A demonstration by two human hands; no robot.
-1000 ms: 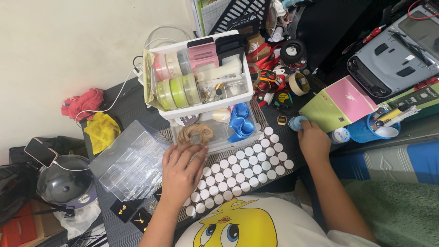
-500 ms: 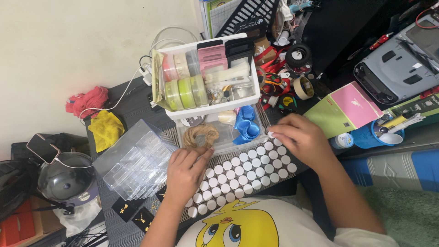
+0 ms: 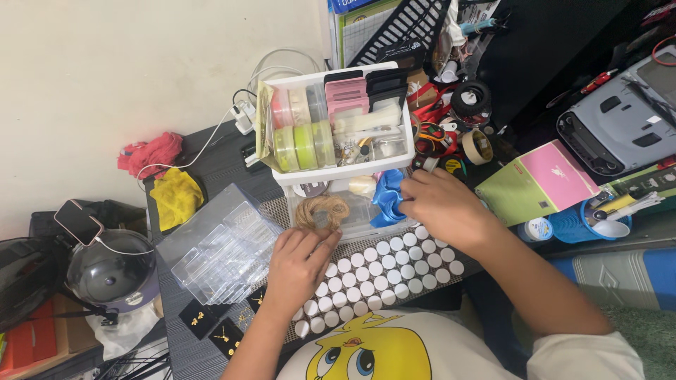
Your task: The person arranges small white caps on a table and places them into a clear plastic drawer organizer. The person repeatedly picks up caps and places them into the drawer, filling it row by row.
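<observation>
- The right hand (image 3: 440,207) is reaching over the rows of small white round caps (image 3: 384,271) to a blue ribbon-like bundle (image 3: 389,198) lying on a clear lidded box (image 3: 352,211), just in front of the white storage bin (image 3: 338,172); its fingertips are meeting the blue piece, but I cannot tell whether they are pinching it.
- The left hand (image 3: 299,267) is resting palm down on the near left part of the cap rows, fingers together and lying flat, with nothing gripped — its fingertips are pointing toward a coil of brown twine (image 3: 322,210).
- The blue bundle is looking soft, light and floppy, so it is probably best pinched at a folded edge; squeezing should do it no harm.
- The caps are looking light and loose — likely easy to knock out of line with a wrist.
</observation>
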